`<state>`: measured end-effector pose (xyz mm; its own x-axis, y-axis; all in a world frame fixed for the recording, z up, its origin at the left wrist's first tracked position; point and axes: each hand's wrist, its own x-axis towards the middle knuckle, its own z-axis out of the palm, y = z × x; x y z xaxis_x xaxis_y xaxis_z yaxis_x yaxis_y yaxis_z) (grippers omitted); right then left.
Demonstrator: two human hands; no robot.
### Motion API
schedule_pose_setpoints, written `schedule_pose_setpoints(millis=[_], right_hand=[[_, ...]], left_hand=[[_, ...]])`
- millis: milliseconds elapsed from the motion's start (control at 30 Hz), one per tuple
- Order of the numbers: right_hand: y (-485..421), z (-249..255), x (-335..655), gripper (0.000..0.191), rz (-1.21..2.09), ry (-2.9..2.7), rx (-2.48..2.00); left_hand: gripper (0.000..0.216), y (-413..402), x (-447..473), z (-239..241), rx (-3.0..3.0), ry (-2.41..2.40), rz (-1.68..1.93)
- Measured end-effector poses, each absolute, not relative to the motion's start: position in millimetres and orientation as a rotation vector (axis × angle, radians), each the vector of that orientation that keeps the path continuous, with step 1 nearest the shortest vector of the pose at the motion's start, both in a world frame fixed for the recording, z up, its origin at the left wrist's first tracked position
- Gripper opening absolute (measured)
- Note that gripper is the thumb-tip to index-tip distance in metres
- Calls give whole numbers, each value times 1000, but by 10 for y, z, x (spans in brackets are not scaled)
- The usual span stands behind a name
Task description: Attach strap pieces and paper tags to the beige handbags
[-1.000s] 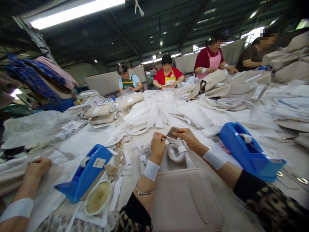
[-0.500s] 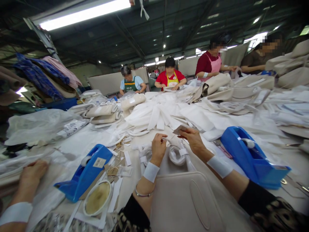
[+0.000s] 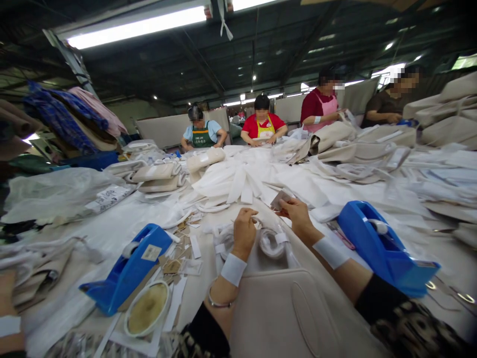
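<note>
Between both arms lies a beige handbag (image 3: 272,303), its rolled handles (image 3: 273,242) wrapped in white material. Just above the handles is my left hand (image 3: 245,232), fingers curled into a pinch; whatever they hold is too small to make out. To its right, my right hand (image 3: 299,217) grips a flat grey-brown tag (image 3: 281,200) between thumb and fingers. White bands circle both wrists.
Blue tape dispensers stand left (image 3: 130,266) and right (image 3: 383,248). A round tub (image 3: 147,308) sits among loose tags (image 3: 172,267). White wrapping (image 3: 238,171) covers the table ahead. A co-worker's forearm (image 3: 9,311) enters at left; several people work opposite.
My right hand has tilted the tag so more of its face shows. My left hand stays nearly in place. The co-worker's hand at left has drawn back toward the frame edge.
</note>
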<state>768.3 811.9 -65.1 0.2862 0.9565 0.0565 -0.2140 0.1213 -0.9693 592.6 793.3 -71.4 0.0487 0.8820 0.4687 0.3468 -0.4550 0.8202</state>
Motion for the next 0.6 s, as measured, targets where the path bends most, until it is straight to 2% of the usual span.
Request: schedule_pose_setpoints(millis=[167,333,400,467,600], right_hand=[[8061,-727,7820,3,956,-926,-1276],[7370,-545,7516,23,570,-1197,-1292],[6995,-506,7232,23,297,-1722,-1167],[6690,-563,6957,25,159,-2135,-1077],[6492,-863,6690,24,51,-2279,-1066]], left_hand=[[23,8018,5816,-711,1527,1202,1558],[25,8026,5784,-704,1464,1195,1546],[25,7985,5795,-669,1525,1231,1501],[26,7928,5812,-618,1635,1289,1434],[29,7813,5857,-521,1917,1413,1222]])
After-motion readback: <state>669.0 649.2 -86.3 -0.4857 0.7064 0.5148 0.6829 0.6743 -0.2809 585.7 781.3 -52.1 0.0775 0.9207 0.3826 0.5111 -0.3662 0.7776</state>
